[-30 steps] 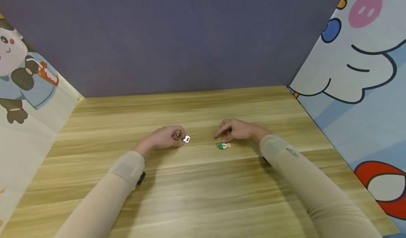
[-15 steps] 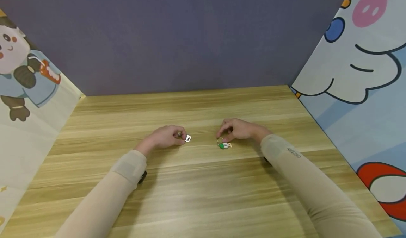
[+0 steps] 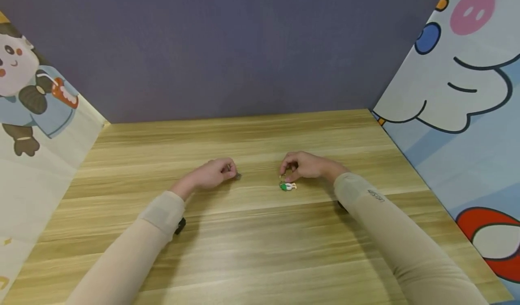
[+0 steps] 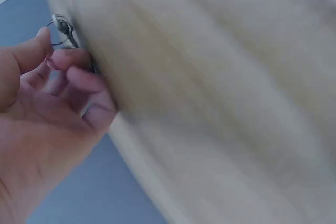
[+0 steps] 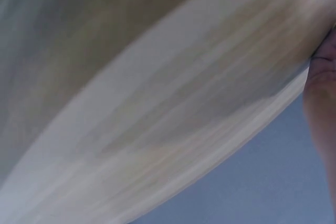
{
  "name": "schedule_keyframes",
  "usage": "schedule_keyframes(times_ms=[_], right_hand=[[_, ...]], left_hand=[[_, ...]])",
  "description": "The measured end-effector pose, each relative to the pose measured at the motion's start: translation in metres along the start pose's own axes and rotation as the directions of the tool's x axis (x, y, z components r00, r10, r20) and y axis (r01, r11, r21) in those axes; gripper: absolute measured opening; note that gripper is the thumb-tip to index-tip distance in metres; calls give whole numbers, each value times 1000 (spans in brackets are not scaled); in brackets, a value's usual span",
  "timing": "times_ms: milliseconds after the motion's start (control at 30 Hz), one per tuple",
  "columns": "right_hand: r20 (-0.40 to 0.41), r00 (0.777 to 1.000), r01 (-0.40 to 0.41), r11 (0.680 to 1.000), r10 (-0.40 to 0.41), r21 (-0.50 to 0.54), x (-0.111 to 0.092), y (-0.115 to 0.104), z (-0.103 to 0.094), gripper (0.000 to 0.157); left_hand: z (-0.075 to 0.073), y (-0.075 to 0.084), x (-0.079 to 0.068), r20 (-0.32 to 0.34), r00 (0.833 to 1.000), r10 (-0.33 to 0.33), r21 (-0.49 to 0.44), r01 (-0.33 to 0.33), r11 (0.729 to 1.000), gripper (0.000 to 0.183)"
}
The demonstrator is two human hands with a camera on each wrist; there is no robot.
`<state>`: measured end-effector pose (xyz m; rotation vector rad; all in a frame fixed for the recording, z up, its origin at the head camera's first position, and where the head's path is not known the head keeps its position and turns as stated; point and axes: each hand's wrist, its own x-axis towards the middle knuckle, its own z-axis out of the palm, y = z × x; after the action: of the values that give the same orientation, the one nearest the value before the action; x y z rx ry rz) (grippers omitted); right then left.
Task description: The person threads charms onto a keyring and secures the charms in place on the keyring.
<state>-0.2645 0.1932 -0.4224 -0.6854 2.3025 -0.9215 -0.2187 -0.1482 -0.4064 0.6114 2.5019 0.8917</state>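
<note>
My left hand (image 3: 213,173) pinches a thin metal ring between thumb and fingers, low over the table. From that ring a small shiny metal piece (image 4: 61,25) sticks out past the fingertips; its exact kind I cannot tell. To the right, my right hand (image 3: 305,165) holds the ring of a keychain (image 3: 289,186) with thumb and fingertips. The keychain's charm is a small green and white figure lying on its side at the tabletop. In the right wrist view only part of the right hand (image 5: 321,103) shows, at the right edge.
The wood-grain table (image 3: 252,251) stretches under both arms. A dark purple-grey panel (image 3: 243,48) stands at its back. Cartoon-printed walls close off the left (image 3: 53,111) and right (image 3: 479,129) sides.
The metal piece in the left hand has turned, from a bright flat face with a hole to a dark, narrow shape. The right hand and keychain stay almost in place.
</note>
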Motion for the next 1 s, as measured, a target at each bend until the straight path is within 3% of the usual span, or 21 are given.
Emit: schedule_keyframes(times_ms=[233,500,700,1000], right_hand=[[-8,1000,-11,1000,11,7,1,-2,2,15],[-25,1000,12,1000,-12,19,0,2,0,12],[-84,996,12,993,-2,119,-10,-11,-10,18],[-131,990,63,988,-45,138,-24,-49,-33,18]], left_hand=[[-18,15,-4,-121,992,46,16,-45,999,11],[-33,27,-13,-229,973,19,-34,-27,999,12],[-40,34,-18,-253,965,62,-7,-66,998,15],[-50,45,-22,-277,956,101,-37,-115,993,13]])
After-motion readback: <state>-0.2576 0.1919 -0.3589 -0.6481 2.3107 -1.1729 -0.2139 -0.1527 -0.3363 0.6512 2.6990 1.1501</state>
